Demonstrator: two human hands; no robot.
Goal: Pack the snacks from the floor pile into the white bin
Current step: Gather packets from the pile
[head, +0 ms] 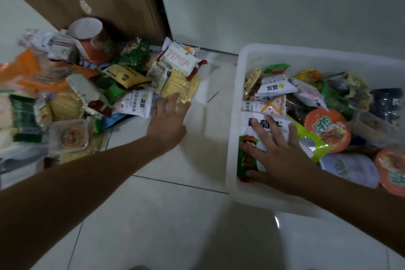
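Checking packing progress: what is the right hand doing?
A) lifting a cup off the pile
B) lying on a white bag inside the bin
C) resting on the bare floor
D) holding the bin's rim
B: the right hand lies, fingers spread, on the white bag inside the white bin.

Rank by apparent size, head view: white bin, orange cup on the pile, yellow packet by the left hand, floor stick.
1. white bin
2. orange cup and yellow packet: too alike to rank
3. stick

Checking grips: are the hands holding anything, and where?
Nothing held. The left hand reaches open at the yellow packet's edge; right hand rests flat on the white bag.
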